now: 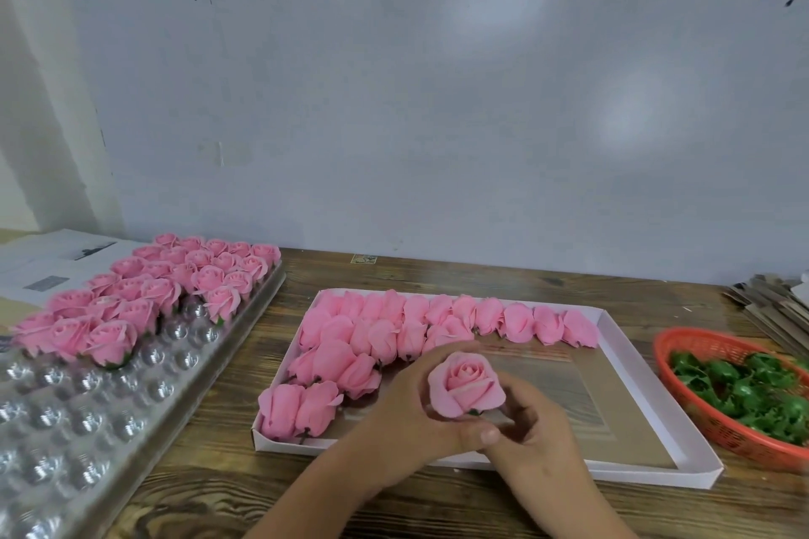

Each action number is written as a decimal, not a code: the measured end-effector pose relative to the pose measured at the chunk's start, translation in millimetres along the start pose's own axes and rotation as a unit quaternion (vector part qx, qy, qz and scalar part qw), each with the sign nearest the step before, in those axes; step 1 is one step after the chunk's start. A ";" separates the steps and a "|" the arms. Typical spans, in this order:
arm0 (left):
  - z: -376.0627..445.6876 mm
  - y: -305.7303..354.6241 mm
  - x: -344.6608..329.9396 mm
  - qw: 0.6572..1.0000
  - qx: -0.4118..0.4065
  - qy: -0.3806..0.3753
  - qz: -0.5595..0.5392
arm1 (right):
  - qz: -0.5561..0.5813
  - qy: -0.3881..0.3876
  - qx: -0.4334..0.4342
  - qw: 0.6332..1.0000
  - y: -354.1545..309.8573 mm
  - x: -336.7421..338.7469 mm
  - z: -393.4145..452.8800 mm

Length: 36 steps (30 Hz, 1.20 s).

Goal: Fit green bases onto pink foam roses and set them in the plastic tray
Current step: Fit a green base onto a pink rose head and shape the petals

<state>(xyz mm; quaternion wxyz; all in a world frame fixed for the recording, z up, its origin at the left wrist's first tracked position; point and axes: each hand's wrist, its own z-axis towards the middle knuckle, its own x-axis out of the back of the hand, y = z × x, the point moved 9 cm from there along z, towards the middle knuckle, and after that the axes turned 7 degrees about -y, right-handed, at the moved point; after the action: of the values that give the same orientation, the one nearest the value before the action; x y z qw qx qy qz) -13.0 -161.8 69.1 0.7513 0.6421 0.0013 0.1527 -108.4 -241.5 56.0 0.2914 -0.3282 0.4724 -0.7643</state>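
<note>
One pink foam rose [466, 389] stands upright between both hands over the white box [613, 335]. My left hand [405, 416] curls round its left side and underside. My right hand [532, 433] pinches it from below on the right, where a bit of green base [474, 411] peeks out. Several more bare roses [394, 333] lie on their sides in the box. The clear plastic tray [79, 420] at left holds several finished roses [144, 293] in its far cups. Green bases [744, 394] fill a red basket [683, 411] at right.
The wooden table [394, 503] runs to a white wall at the back. Papers [57, 263] lie at the far left behind the tray. A stack of flat cardboard [770, 302] sits at the far right behind the basket.
</note>
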 end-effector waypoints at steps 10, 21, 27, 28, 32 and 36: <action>1.6 -8.5 9.5 0.997 0.011 0.068 0.039 | -0.107 0.064 -0.021 0.992 7.7 12.9 -1.5; -10.6 5.9 66.0 0.980 -0.015 0.193 0.041 | -0.141 0.051 0.020 0.989 1.6 9.6 -2.9; -43.1 13.7 163.7 0.936 0.045 0.337 0.091 | -0.151 0.045 0.032 0.987 4.4 10.7 -2.5; -52.9 15.5 186.1 0.923 0.050 0.368 0.096 | -0.153 0.044 0.036 0.987 4.2 10.7 -2.4; -82.2 4.0 264.1 0.883 0.135 0.411 0.185 | -0.169 0.039 0.045 0.984 5.7 10.2 -1.1; -107.2 -17.5 316.9 0.837 0.198 0.449 0.242 | -0.176 0.031 0.048 0.983 8.8 9.3 -0.7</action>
<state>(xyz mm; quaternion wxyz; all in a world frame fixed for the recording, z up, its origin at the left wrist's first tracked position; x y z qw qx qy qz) 271.9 12.6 95.0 0.4641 0.6178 0.2132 0.5979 -113.5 -251.6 49.8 0.1533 -0.3681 0.3786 -0.8353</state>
